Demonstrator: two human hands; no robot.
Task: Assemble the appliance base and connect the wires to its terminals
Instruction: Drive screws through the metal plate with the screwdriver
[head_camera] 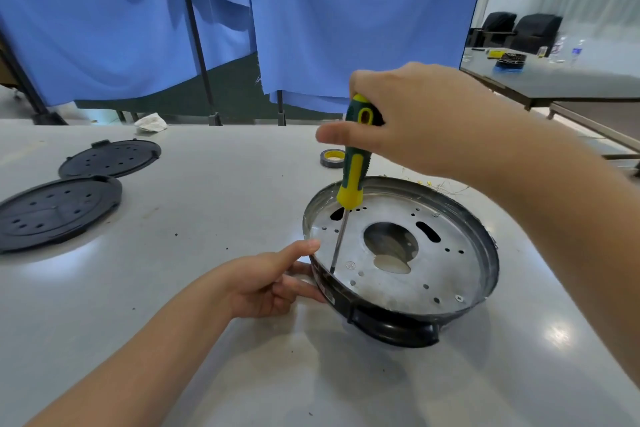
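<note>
The round metal appliance base (401, 253) sits on the grey table (207, 253), tilted toward me. My left hand (270, 284) grips its near-left rim, thumb on top. My right hand (415, 121) grips a green-yellow screwdriver (353, 170), tip inside that rim. Two black perforated covers (59, 211) lie well apart to the left.

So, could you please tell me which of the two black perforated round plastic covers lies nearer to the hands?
The nearer black perforated round plastic cover, at the table's left edge; the other cover lies behind it, farther back.
</note>
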